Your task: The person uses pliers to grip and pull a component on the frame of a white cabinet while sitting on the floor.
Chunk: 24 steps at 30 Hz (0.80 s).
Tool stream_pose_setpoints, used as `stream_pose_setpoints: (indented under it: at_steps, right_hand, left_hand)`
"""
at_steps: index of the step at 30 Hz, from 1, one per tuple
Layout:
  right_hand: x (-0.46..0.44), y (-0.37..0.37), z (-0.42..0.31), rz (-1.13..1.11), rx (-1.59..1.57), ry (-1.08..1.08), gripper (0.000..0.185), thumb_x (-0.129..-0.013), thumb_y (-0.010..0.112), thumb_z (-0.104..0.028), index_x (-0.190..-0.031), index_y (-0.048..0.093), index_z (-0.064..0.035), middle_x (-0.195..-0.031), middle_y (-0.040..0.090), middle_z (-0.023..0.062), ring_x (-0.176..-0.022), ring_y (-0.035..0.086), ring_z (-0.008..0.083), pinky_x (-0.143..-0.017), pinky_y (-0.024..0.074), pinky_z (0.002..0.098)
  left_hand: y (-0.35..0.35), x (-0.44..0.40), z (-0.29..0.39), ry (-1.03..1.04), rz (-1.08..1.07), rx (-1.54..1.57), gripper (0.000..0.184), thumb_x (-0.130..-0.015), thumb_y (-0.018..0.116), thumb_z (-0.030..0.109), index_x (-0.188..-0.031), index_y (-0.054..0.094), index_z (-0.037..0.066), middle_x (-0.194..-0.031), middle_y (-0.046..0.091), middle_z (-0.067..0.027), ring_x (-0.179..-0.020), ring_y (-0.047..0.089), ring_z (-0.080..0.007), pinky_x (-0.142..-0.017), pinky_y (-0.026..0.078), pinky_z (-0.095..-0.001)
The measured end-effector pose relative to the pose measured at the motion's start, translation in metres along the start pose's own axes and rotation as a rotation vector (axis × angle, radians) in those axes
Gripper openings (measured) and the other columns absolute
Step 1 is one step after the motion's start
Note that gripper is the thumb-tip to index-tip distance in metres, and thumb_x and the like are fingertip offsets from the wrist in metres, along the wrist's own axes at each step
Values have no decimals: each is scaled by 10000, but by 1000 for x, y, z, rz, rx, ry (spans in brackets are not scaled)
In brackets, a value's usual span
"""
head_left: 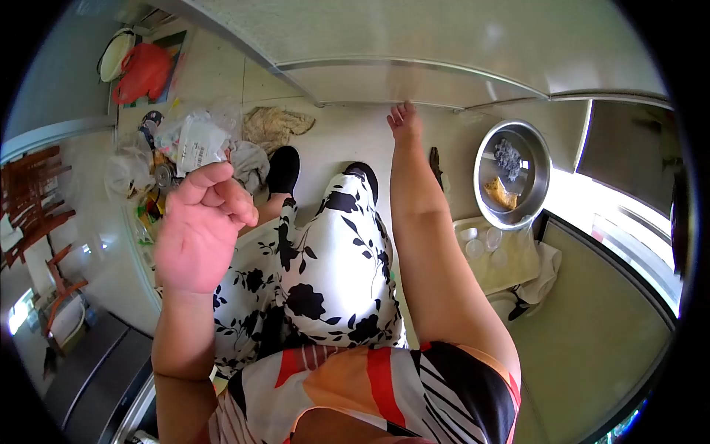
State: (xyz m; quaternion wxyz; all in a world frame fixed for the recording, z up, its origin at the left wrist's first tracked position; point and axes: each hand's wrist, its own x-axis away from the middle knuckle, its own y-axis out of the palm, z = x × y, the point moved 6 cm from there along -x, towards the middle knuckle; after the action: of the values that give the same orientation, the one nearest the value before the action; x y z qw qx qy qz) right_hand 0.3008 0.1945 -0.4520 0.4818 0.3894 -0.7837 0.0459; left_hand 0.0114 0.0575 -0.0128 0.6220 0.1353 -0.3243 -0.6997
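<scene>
My left hand [203, 233] is raised close to the camera, palm toward me and bare. Its fingers are loosely bent, with nothing visible in them. Behind it on the floor lies a white package with a barcode [201, 140], among clear plastic bags [129, 170]. My right hand [404, 122] reaches forward and down to the foot of a pale panel [421, 83]. Its fingers are apart and hold nothing; whether they touch the panel, I cannot tell. To its right stands a metal basin [542, 189] with a grey scouring pad [508, 158] and a yellowish piece [501, 194] inside.
A crumpled tan cloth [274, 126] lies by my shoes [282, 172]. A dark narrow object [435, 166] rests left of the basin. Below the basin, a pale tray [510, 274] bears several clear cups. A red bag [144, 72] is at the far left.
</scene>
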Motion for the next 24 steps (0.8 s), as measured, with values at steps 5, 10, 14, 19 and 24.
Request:
stream_pose_setpoints:
  at_steps: [5,10,14,19,24]
  right_hand:
    - [19,29,2,-38,-76,142,176,-865,569,-325,-852,544,-151,-698,539,-45,-611,461,123,-678,410,401]
    - [5,20,-8,-9,-47,43,185,-902,520,-317,-851,541,-141,-743,567,-15,-656,523,153,-732,447,408]
    - [6,21,-9,-76,-39,-78,162,-923,483,-256,-891,525,-103,-772,583,36,-664,576,190,-696,504,403]
    - [6,9,-6,46,29,-82,136,-898,461,-156,-939,493,-30,-810,598,112,-656,625,232,-567,530,375]
    - [11,12,-14,173,159,-83,161,-876,476,-111,-964,500,23,-778,617,132,-588,629,239,-488,517,338]
  left_hand:
    - [-4,-3,7,-42,41,-160,491,-953,336,424,-1208,474,27,-871,506,-64,-796,452,-179,-746,362,-335]
    - [-17,-9,-1,-45,73,-106,537,-917,419,436,-1204,486,-13,-905,547,-102,-813,475,-188,-757,391,-318]
    - [-25,-10,-2,-52,97,-182,542,-908,435,441,-1186,497,-21,-883,542,-102,-795,466,-183,-747,395,-322]
    - [-29,-11,-5,-85,96,-249,495,-923,415,427,-1173,498,7,-837,497,-75,-770,435,-185,-724,360,-331]
    - [-33,-13,-7,-110,93,-313,467,-938,393,415,-1167,499,22,-824,477,-61,-759,418,-186,-712,341,-333]
